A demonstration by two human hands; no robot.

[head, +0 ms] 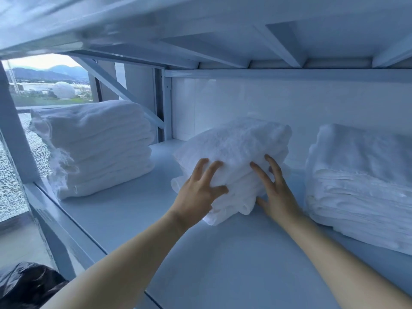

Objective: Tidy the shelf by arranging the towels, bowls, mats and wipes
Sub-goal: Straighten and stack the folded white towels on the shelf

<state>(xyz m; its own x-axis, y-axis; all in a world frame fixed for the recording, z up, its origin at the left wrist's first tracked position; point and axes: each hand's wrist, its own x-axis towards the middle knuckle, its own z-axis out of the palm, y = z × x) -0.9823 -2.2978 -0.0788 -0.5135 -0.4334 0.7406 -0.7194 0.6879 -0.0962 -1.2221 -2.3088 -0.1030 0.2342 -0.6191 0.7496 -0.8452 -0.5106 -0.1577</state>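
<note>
Shelf (223, 253): a pale painted metal board holding three piles of folded white towels in a row.

Middle towel stack (234, 143): about mid-board, in front of the white back panel (289, 103) and clear of it. The pile is tilted and askew, its top face sloping down toward the near edge. Its long axis runs roughly left to right, and its loose folded edges hang at the near lower corner, touching the board. I cannot tell whether the far side is lifted.

Left hand (196, 192): grip on the stack's near left face, fingers spread and curled over the top, thumb pressed into the front.

Right hand (276, 195): grip on the stack's near right face, fingers splayed up the side, thumb low at the bottom fold.

Left towel stack (95, 148): well apart to the left of the middle stack. It lies flat and neat, with rounded folds facing right.

Right towel stack (361, 175): just beside the middle stack on its right. It is level and partly cut off by the frame.

Above the middle stack is the ribbed underside of the upper shelf (223, 30). Far left of it is a window (44, 81) showing hills and a white dome (64, 89). Below left of it is a black plastic bag (26, 284).
</note>
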